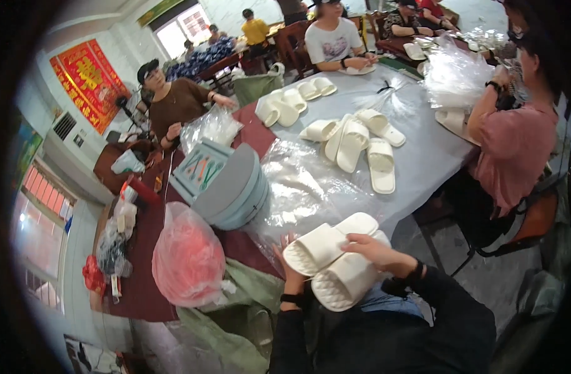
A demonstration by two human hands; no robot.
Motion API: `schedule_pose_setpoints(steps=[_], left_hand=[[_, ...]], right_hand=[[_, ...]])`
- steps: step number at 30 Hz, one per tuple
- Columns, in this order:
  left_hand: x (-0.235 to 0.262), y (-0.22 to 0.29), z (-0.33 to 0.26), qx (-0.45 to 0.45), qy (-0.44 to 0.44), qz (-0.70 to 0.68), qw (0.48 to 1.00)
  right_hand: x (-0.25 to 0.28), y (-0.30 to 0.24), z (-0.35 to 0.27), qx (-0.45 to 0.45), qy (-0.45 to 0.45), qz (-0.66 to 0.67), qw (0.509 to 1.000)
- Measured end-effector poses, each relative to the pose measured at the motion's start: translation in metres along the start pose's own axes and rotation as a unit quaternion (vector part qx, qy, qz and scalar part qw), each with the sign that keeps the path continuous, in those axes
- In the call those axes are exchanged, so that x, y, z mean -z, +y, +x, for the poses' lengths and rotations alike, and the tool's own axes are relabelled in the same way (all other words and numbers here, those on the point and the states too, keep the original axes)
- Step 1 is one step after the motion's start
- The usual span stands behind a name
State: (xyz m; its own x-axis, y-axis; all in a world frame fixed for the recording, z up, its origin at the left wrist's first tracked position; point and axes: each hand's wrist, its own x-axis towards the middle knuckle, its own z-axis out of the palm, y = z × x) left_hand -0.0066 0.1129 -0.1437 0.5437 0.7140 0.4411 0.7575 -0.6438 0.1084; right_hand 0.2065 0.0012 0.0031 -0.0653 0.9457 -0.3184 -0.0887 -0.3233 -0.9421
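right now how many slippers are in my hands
2. The left slipper is beside the left hand; the right slipper is nearer the body, partly covered by the right hand. Another could be hidden underneath.

Bright window (184, 28); dark rim, seemingly blurred.

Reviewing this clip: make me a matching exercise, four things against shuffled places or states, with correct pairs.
1. Pair of off-white quilted slippers
2. Round clear plastic bag with pink contents
3. Grey-blue rounded plastic box
4. Red rectangular banner with gold designs

A. Hanging on the wall
B. Held by the left hand and right hand
C. Showing green and orange shapes on top
D. Beside olive-green fabric

Pairs: 1-B; 2-D; 3-C; 4-A
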Motion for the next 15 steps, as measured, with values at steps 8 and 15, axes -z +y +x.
schedule_pose_setpoints(steps=[8, 15], left_hand=[[0.065, 0.02, 0.003, 0.021, -0.108, -0.108, 0.988], [0.056, 0.028, -0.003, 0.03, -0.094, -0.051, 0.994]], right_hand=[[0.011, -0.001, -0.052, -0.097, 0.002, 0.154, 0.983], [0.028, -0.007, -0.073, -0.109, 0.041, 0.137, 0.984]])
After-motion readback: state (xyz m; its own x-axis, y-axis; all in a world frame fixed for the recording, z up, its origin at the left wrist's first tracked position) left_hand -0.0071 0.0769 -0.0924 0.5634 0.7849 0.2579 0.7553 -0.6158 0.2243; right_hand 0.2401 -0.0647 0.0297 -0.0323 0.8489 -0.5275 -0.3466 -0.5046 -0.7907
